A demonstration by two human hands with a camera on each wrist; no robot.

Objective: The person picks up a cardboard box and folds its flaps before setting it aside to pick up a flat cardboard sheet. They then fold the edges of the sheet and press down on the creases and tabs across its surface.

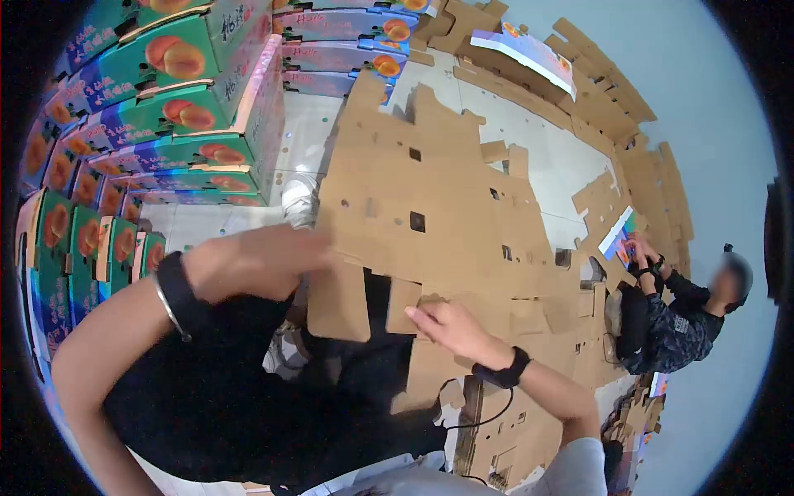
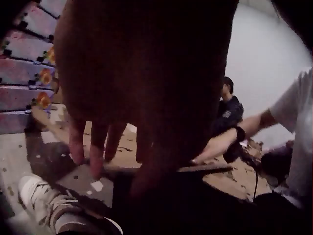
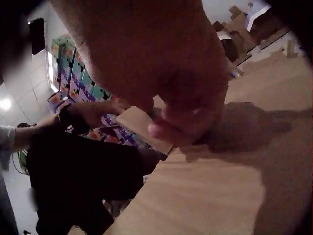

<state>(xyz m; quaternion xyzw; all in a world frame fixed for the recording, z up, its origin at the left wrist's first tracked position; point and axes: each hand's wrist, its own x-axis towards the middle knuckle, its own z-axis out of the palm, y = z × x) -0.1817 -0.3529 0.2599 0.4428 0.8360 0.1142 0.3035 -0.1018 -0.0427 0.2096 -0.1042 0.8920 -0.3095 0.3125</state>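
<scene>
A large flattened cardboard box, plain brown side up, lies in front of me with slots and square holes cut through it. My left hand is motion-blurred at its left edge; in the left wrist view its fingers extend downward, fairly straight. On the near edge, my right hand pinches a small flap, thumb on top. The right wrist view has that flap at the thumb and fingertips, with the other fingers partly hidden behind the hand. A wider flap sticks out between the hands.
Stacked printed fruit boxes rise on the left, with more boxes behind. Another person sits at the right, handling a printed cardboard piece. Cardboard offcuts line the wall. My shoe is beside the sheet.
</scene>
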